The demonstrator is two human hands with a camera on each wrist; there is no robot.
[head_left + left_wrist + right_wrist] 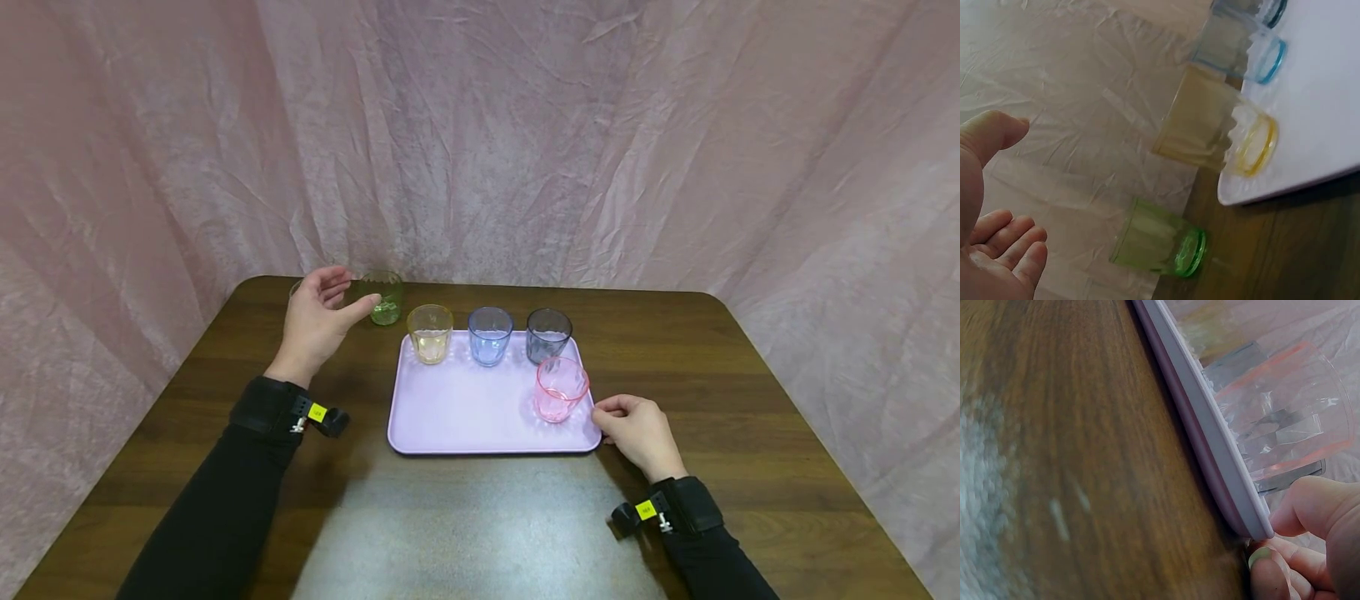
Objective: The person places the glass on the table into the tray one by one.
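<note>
The left hand (317, 315) is hovering, fingers apart, near the green glass (1159, 240), which is standing on the table (712, 358) beyond the tray's left rear corner. The right hand (639, 433) is pinching the tray (457, 408) (4 other glasses (490, 343) are resting there). Careful handling is probably calling for steadiness.

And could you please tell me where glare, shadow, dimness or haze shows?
Head view: pale glare on the table in front of the tray, shadow beside the left sleeve; left wrist view: rather dim; right wrist view: glare at the left edge, yellow glass hazy.
</note>
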